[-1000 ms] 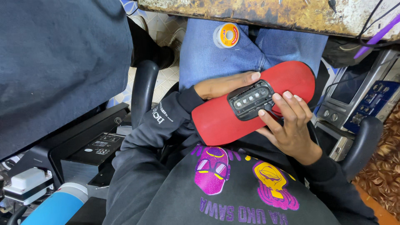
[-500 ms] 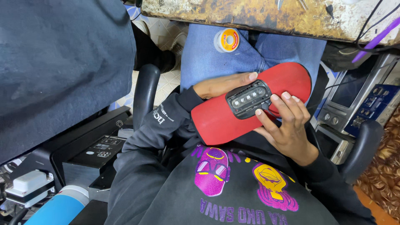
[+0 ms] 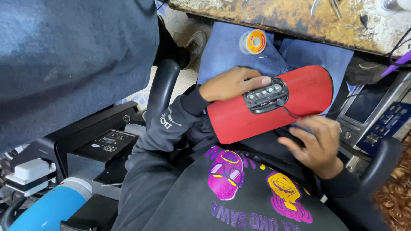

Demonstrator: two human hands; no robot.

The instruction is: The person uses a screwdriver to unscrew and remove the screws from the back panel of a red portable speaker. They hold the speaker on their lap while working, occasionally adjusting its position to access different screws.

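Red speaker (image 3: pixel 274 102) lies across lap, frame centre; left hand (image 3: pixel 231 83) clamped on upper edge beside button panel (image 3: pixel 265 95); right hand (image 3: pixel 319 143) fingers apart, just below, near thin wire (image 3: pixel 291 112); inspection step

One red cylindrical speaker (image 3: pixel 274 105) lies across the lap, with two hands on it: the left hand (image 3: pixel 229 83) and the right hand (image 3: pixel 319 143). One solder spool (image 3: pixel 253 42) sits near the worktop (image 3: pixel 274 17) edge, and two chair armrests (image 3: pixel 162 92) flank the person.

Red speaker (image 3: pixel 274 107), seemingly black panel (image 3: pixel 265 95)
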